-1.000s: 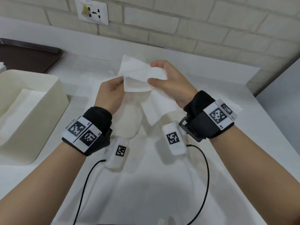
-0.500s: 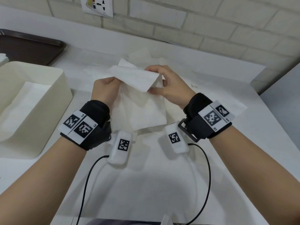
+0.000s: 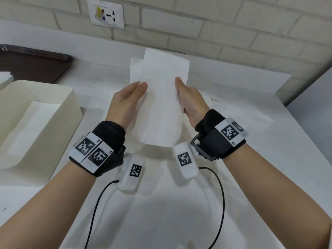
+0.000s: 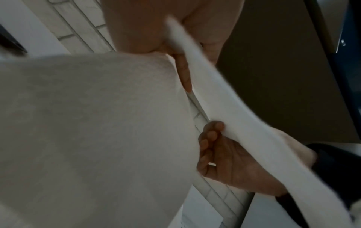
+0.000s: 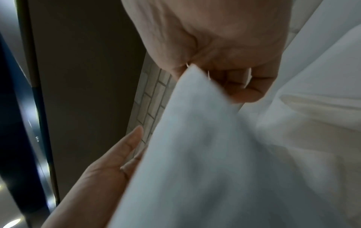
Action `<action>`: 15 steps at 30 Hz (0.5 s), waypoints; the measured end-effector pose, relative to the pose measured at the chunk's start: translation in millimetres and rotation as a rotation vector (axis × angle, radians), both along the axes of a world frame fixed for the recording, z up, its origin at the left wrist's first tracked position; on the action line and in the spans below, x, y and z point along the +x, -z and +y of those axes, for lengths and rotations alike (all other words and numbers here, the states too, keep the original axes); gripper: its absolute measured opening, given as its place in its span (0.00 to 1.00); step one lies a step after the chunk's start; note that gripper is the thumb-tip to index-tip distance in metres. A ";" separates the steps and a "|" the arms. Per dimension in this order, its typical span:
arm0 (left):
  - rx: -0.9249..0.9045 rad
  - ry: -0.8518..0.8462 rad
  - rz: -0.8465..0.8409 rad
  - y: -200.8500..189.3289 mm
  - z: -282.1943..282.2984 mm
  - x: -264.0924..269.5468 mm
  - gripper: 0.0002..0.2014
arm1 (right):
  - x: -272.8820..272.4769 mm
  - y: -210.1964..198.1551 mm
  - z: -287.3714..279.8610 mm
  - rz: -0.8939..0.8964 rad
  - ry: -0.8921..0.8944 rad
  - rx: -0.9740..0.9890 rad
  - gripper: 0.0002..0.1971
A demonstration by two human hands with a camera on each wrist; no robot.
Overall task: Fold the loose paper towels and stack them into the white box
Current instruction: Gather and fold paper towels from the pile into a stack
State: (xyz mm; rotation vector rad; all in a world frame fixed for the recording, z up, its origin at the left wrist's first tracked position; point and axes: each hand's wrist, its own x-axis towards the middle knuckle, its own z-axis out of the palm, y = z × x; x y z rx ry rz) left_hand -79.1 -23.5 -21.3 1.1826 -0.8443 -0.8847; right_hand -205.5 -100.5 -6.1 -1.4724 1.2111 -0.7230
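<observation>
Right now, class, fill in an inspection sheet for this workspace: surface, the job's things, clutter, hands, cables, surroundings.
Surface: white counter, loose sheets lying flat.
Job's things: paper towel held up above the counter; white box at left, folded towels inside.
Clutter: dark tray behind the box.
Hands: left hand and right hand each hold a side edge of the towel.
Cables: black cables from the wrist units.
Surroundings: brick wall, wall socket.
</observation>
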 end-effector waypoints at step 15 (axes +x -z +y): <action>0.061 -0.046 -0.020 5.6 -3.2 7.0 0.16 | 7.6 14.3 5.7 -0.077 -0.144 0.171 0.06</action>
